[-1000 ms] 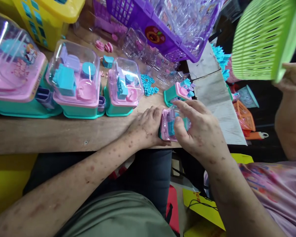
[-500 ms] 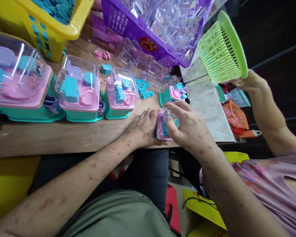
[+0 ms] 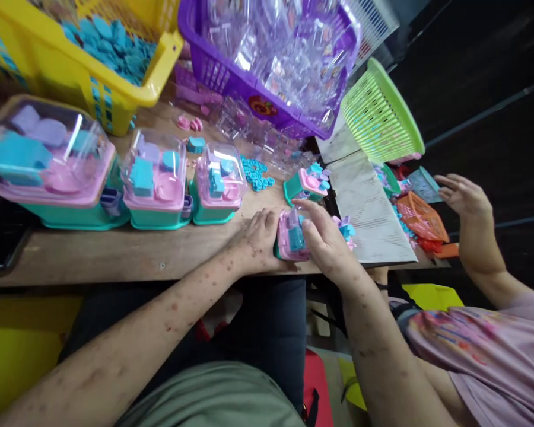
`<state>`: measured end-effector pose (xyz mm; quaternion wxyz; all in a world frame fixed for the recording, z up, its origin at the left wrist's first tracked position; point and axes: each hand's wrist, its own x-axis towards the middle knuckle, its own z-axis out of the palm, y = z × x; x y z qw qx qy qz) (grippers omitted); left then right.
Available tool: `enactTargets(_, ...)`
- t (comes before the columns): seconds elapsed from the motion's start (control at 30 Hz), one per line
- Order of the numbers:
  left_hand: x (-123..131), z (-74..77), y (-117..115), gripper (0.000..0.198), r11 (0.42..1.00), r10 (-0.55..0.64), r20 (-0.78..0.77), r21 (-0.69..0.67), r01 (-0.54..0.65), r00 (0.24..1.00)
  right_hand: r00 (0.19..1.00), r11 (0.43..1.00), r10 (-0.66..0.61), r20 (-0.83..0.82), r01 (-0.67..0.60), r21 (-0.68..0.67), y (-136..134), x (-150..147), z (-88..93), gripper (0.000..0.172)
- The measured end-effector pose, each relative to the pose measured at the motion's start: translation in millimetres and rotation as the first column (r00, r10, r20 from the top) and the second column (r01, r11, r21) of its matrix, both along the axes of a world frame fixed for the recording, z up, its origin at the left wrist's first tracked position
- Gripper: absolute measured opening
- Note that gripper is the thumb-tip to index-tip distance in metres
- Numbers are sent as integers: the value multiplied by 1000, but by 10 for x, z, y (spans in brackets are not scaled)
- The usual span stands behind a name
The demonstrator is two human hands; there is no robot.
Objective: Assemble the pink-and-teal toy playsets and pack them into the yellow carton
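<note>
Pink-and-teal toy case (image 3: 293, 240) sits clamped between our two hands at the near edge of the wooden surface (image 3: 115, 255).

Since half a second ago the green basket (image 3: 380, 115) has left the neighbour's hand (image 3: 465, 198) and now rests tilted on the far right of the surface, while that hand hovers open by the orange basket (image 3: 420, 216). Our left hand (image 3: 258, 240) keeps its grip closed on the case's left side; our right hand (image 3: 327, 243) stays wrapped over its top and right side, fingers curled tight. Three finished cases (image 3: 160, 184) stand in a row to the left.
</note>
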<state>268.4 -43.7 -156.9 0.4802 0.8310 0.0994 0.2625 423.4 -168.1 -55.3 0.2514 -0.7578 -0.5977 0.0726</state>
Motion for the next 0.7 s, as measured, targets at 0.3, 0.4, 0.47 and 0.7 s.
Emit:
enactTargets(0.3, 44, 72, -95, 46, 852, 107, 15, -517, -84, 994, 771, 971, -157, -617, 235, 47, 3, -139, -161, 84)
enactTargets(0.4, 143, -26, -216, 50, 811, 221, -25, -550, -198, 975, 722, 947, -165, -672, 307, 97, 26, -156, -280, 88)
enactTargets(0.47, 177, -94, -245, 54, 792, 249, -33, -568, -223, 968, 698, 941, -165, -696, 322, 99, 11, -145, -331, 85)
enactTargets(0.7, 180, -174, -227, 59, 788, 269, -50, -563, -249, 962, 645, 938, -64, -762, 301, 175, -40, -134, -533, 76)
